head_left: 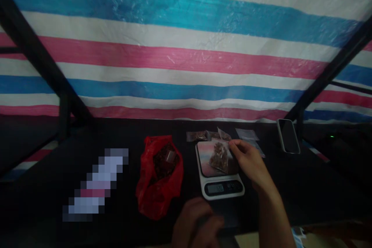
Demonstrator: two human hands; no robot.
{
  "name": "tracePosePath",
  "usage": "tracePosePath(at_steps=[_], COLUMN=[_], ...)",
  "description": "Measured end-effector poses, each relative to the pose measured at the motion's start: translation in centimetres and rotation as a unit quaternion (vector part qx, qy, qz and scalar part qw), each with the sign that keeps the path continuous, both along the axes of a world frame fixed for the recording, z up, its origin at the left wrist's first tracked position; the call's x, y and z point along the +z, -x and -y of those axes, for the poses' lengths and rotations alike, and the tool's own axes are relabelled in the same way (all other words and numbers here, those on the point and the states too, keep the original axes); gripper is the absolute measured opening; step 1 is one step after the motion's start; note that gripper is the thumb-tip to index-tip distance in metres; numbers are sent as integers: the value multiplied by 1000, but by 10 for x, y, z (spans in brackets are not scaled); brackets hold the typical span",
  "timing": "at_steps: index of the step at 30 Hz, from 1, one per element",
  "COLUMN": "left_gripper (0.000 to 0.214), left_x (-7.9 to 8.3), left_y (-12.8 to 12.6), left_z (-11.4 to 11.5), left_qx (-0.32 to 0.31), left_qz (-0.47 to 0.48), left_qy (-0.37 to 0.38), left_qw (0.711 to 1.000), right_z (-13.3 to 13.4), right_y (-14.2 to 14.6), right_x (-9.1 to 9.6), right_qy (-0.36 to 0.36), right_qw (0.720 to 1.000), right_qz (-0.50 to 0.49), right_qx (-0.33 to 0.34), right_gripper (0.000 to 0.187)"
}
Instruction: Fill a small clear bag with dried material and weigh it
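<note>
Small clear bag (220,157) of brown bits lies on the scale (218,170), long axis slanting away; I see right hand (250,162) pinching its top edge from the right, nearer hand; left hand (197,223) low, grip unclear; red bag (159,176) left of the scale

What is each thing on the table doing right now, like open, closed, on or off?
Red plastic bag: open, dark pieces inside.
Small clear bag: filled, lying on the scale, pinched by the right hand.
Scale: on, display lit, digits too blurred to read.
Phone: screen dark, lying flat.
Small bags behind the scale: filled, lying flat.
Left hand: low near the table edge, grip unclear.
</note>
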State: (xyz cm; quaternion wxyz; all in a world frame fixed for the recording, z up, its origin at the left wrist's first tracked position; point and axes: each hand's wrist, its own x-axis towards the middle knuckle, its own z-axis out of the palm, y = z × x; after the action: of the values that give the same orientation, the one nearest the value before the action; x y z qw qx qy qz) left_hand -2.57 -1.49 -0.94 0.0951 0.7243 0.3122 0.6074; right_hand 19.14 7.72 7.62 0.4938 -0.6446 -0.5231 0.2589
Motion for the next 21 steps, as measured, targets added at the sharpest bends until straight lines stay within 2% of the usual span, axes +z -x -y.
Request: tracePosePath(at_steps=[2,4,5,8,11,13,16,18,21], left_gripper=[33,34,38,46,50,52,61,69,71], left_x=[17,34,40,49,43,36,30,31,35], left_y=[0,3,5,15,22,21,12,5,2], left_z=[-8,-18,-24,-40,-47,-45,-35,-30,-27], left_qx=[116,162,161,117,66,56,33,-26,-74], left_qz=[76,153,186,244,257,275,338,389,461], left_qy=[93,204,251,337,393,438,512,551,565], left_qw=[986,953,936,902,880,854,789,738,681], right_z=[2,2,2,-2,-7,-10,-16,-20,-23], right_y=[14,32,43,76,107,123,137,143,150], right_x=[13,24,27,33,34,33,29,25,21], right_qy=[-16,-42,-55,-74,-60,-52,-44,-13,39], right_qw=[999,996,994,988,981,982,988,987,982], right_qz=[-21,-29,-33,-57,-76,-70,-36,-8,18], right_qx=[43,73,84,126,169,167,145,157,186], right_gripper=[51,48,46,39,30,26,23,21,19])
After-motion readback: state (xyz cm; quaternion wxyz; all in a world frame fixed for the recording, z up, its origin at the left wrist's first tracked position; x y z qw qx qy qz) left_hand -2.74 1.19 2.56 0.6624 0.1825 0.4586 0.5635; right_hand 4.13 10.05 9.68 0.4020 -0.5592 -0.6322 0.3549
